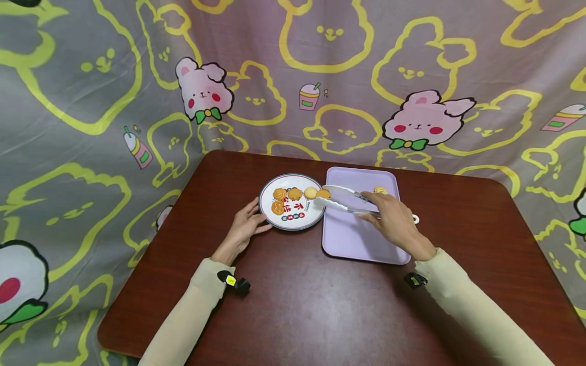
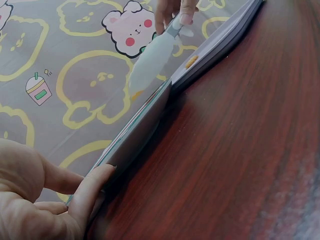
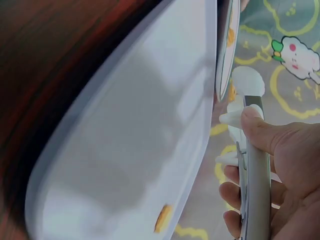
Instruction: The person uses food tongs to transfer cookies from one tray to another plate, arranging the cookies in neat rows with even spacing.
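My left hand (image 1: 244, 225) grips the left rim of a round white plate (image 1: 312, 216) with a dark border and red printed characters, thumb and fingers pinching the edge in the left wrist view. Several cookies (image 1: 280, 193) lie on the plate. My right hand (image 1: 394, 219) holds tongs (image 1: 338, 205) with broad white tips, its thumb on the upper arm in the right wrist view. Between the tips, at the plate's right rim, is a golden cookie (image 1: 324, 194). Under the tongs lies a lilac tray (image 1: 348, 236), with a cookie (image 1: 380, 190) near its far right corner.
Plate and tray stand side by side on a dark brown wooden table (image 1: 284, 284), the plate's right edge close against the tray. A patterned cloth (image 1: 270, 40) hangs behind the table and along its sides.
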